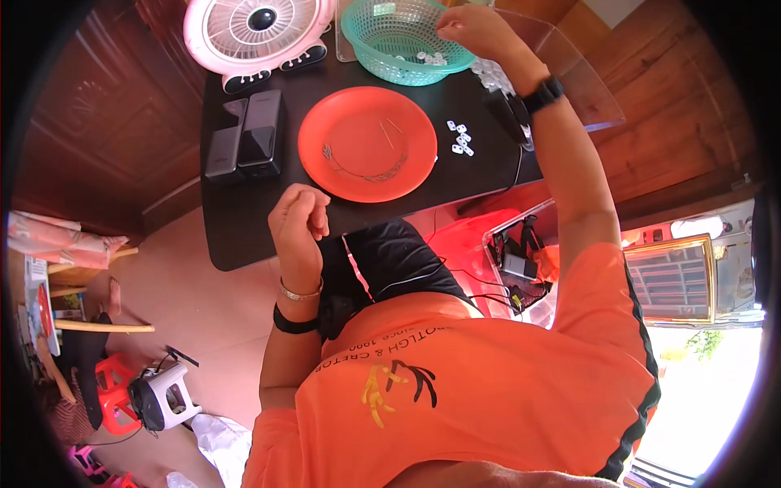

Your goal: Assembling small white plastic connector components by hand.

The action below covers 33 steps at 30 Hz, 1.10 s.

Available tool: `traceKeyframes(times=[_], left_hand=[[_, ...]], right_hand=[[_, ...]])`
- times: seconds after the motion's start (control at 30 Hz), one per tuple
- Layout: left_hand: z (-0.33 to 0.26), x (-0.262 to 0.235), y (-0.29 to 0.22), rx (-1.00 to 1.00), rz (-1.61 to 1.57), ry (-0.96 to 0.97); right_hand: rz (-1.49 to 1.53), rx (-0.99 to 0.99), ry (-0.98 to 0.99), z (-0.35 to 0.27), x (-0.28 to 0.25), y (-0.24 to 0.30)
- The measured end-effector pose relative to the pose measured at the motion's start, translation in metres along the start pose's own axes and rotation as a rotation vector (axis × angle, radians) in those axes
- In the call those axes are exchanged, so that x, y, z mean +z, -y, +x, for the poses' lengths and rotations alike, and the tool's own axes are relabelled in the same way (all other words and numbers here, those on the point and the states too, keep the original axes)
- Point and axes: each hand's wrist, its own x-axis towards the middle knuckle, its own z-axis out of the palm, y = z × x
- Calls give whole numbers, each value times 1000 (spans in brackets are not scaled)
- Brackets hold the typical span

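My right hand [482, 32] is over the right rim of a green plastic basket [370, 50], its fingers curled together; anything between them is too small to make out. Small white pieces [431, 58] lie in the basket. At the table's near edge, just below a round orange plate [325, 114], my left hand [299, 218] is raised with fingers bent inward; what they may hold is hidden. Thin metallic, pin-like pieces [382, 175] lie in a curve on the plate, with a couple more near its middle. Right of the plate sit several small white pieces with dark marks [460, 138].
A pink-framed fan [259, 41] stands at the back left of the black table [236, 232], with dark grey box-like objects [259, 134] in front. A black object [506, 114] and a clear bag of white pieces [490, 75] lie at right. Behind on the left are stools [167, 394] and another person's leg.
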Motion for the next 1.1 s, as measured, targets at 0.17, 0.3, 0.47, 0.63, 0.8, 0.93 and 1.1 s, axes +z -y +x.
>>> traceKeyframes(times=[0.17,0.3,0.47,0.63,0.8,0.93,1.1], left_hand=[[3,-3,-1,-61,-5,32],[3,-6,-1,-38,-16,69],[3,-7,1,-1,45,61],[3,-4,2,32,88,58],[0,-2,5,60,106,48],[-1,0,6,97,130,49],[-1,0,6,100,160,45]], right_hand=[[123,201,623,27,14,-12],[320,45,282,-10,-19,10],[618,162,332,-100,3,42],[757,340,240,-150,57,57],[397,271,180,-149,58,78],[437,273,137,-147,68,76],[217,229,123,-150,70,78]])
